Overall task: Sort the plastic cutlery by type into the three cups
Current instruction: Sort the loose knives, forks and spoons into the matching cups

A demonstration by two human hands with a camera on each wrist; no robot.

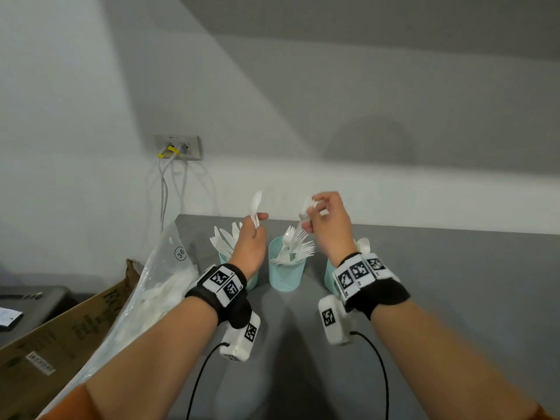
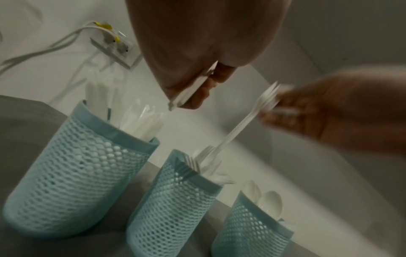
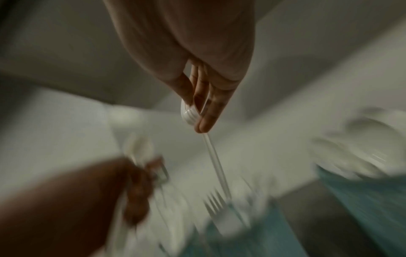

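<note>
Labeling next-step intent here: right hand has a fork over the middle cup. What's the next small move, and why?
Probably lower and release: the right hand pinches a fork by its tined end, handle pointing down over the middle cup, which already holds forks. The left hand holds a spoon upright; that likely goes afterwards to the right cup, where spoons sit.

knives cup left | forks cup middle | spoons cup right

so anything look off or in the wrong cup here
Nothing stands out. The left cup holds knives, the middle cup forks, the right cup spoons, all upright. The right hand lowers a fork handle-first over the fork cup.
</note>
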